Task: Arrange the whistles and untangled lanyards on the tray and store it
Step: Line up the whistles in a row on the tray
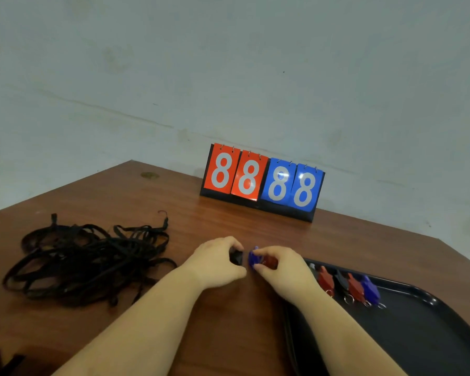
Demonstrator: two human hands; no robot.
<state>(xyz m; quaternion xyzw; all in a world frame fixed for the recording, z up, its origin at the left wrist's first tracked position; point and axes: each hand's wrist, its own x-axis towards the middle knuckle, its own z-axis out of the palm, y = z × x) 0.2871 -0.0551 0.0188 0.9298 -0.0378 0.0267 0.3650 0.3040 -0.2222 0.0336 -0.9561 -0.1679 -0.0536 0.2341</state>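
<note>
My left hand (215, 263) grips a black whistle (236, 258) on the brown table. Right beside it, my right hand (282, 267) holds a blue whistle (253, 259) and a red whistle (269, 262) together. A black tray (418, 335) lies at the lower right, just right of my right hand. Several whistles sit in a row along its far end: a red one (325, 279), a black one (342, 280), another red one (355, 287) and a blue one (371, 290), with key rings. A tangled heap of black lanyards (87, 263) lies at the left.
A flip scoreboard (263, 181) showing red 88 and blue 88 stands at the back against the wall. The table's corner points away at the upper left. A dark object (0, 359) shows at the bottom left edge.
</note>
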